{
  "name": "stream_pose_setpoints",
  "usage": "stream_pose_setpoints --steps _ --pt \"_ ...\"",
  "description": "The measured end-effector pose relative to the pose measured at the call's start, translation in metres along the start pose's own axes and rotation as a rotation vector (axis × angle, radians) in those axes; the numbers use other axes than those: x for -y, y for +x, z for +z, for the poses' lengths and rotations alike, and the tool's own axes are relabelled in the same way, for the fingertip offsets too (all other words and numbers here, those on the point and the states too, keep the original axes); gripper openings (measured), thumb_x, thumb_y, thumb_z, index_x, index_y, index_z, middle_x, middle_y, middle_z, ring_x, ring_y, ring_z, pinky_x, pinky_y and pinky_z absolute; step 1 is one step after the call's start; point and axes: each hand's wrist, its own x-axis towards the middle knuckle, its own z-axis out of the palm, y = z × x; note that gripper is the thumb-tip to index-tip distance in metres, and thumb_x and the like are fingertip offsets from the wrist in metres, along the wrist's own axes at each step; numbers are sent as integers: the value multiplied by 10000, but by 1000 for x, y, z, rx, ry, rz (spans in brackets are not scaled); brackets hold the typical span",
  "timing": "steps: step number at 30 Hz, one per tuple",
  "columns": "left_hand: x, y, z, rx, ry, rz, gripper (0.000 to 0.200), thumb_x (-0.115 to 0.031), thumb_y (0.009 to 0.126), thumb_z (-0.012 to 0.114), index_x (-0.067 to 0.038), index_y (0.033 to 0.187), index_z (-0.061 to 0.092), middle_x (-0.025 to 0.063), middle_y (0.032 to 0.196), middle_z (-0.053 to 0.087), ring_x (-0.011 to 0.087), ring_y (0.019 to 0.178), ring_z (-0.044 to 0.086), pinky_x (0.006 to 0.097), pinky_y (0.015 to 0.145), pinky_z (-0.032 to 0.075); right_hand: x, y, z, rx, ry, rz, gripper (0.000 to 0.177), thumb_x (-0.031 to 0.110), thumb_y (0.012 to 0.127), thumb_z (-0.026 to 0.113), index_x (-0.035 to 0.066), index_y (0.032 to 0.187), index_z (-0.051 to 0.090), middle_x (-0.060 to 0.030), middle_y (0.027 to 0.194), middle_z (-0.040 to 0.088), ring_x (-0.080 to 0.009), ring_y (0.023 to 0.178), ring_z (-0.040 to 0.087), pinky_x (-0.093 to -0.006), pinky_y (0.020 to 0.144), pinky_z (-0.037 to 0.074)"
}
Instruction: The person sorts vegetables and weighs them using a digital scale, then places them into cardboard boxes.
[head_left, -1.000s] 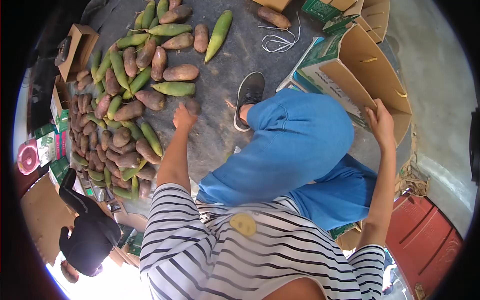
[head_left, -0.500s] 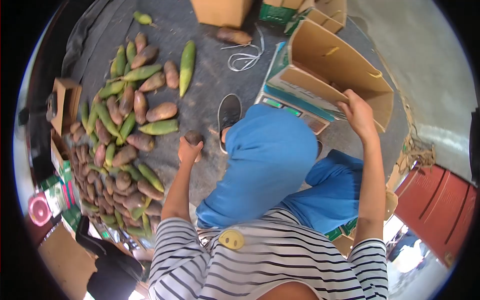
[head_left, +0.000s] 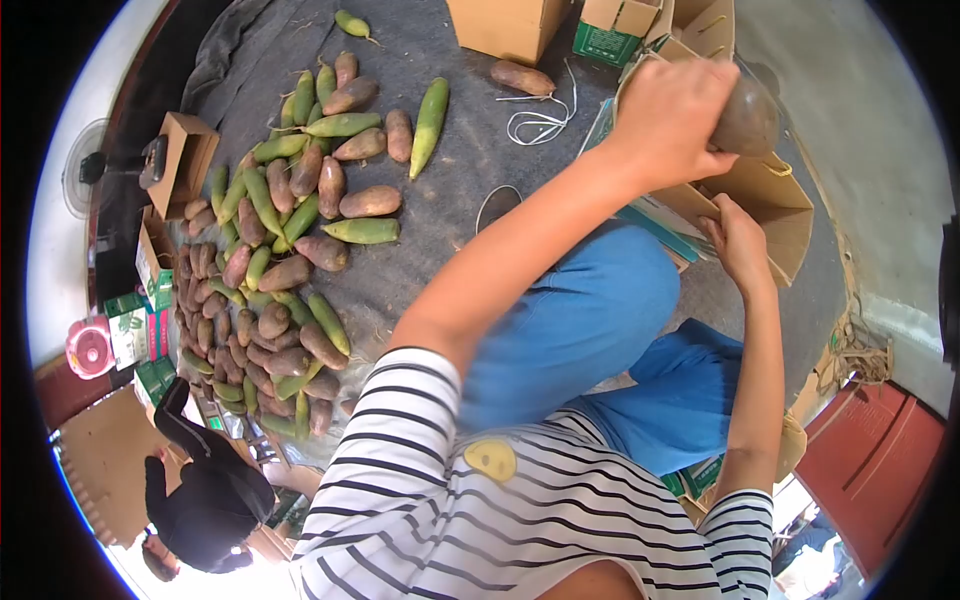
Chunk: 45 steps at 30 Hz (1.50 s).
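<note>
Now left hand point(head_left: 668, 118), fingers curled, clasps brown root point(head_left: 748, 122), end jutting rightward; right hand point(head_left: 740, 247) grips carton point(head_left: 778, 208).

The dark brown tuber point(head_left: 748, 122) is smooth and rounded, lifted in the air just above the cardboard box point(head_left: 780, 210). The box is open, plain brown inside.

hands point(head_left: 668, 115) point(head_left: 740, 245) 2 | held root point(head_left: 746, 122) 1 | held box point(head_left: 778, 208) 1 | shoe point(head_left: 497, 203) 1
</note>
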Motion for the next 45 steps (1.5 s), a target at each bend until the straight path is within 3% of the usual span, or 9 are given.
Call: stream_pose_setpoints --steps 6,10,14,23,26,29,35,38,45 --pt "22 -14 40 793 159 -315 620 -362 695 749 -10 1157 534 156 1007 625 319 969 602 434 847 447 -2 -3 1 18 -26 -23 215 164 839 628 37 955 499 -191 891 605 -380 867 591 -461 709 450" --pt "36 -35 1 126 -85 -57 428 -283 799 661 -31 1133 570 154 1011 618 321 957 602 404 828 477 0 -3 -2 -2 16 -51 207 157 841 627 42 959 502 -186 900 606 -376 872 591 -454 707 452" --pt "72 -122 -53 -31 -62 -438 321 -151 814 652 -25 1101 579 150 1002 606 278 925 612 361 810 485 -3 -1 3 10 16 -29 194 156 847 625 54 966 510 -178 866 601 -369 825 590 -437 687 448" --pt "162 -382 -163 764 714 -1267 385 -237 772 666 -68 1094 541 141 1150 551 309 1089 540 461 880 452 -5 2 5 1 46 -21 189 151 860 622 69 998 523 -175 813 588 -345 720 577 -404 650 445" --pt "186 -418 -174 922 901 -1201 425 -205 754 682 -70 1124 523 115 1155 537 299 1138 505 441 881 458 -5 5 5 -3 48 -26 186 153 867 613 62 1002 523 -175 844 603 -354 755 590 -403 664 450" --pt "204 -442 -172 824 1009 -688 391 -159 759 665 -92 1112 511 91 1164 505 270 1136 488 430 892 439 0 6 2 18 44 -2 184 160 875 603 55 1004 524 -177 871 613 -364 799 599 -403 683 453" --pt "204 -415 -154 1360 925 -875 350 -150 826 586 -134 1175 554 67 1177 519 268 1134 466 457 897 399 -2 8 1 42 37 16 181 163 881 593 49 1004 526 -183 893 616 -368 839 600 -397 707 457" --pt "207 -448 -157 1294 1173 -438 320 -195 840 570 -136 1155 564 56 1119 509 257 1102 458 459 873 379 -1 10 2 38 49 22 178 159 881 596 48 1002 528 -180 898 616 -362 839 600 -393 711 458" --pt "225 -458 -148 1440 1005 -637 285 -215 834 564 -135 1107 592 33 1066 518 244 1047 468 442 829 379 2 10 1 61 62 67 177 153 877 605 48 998 530 -174 879 603 -351 818 592 -379 700 454"
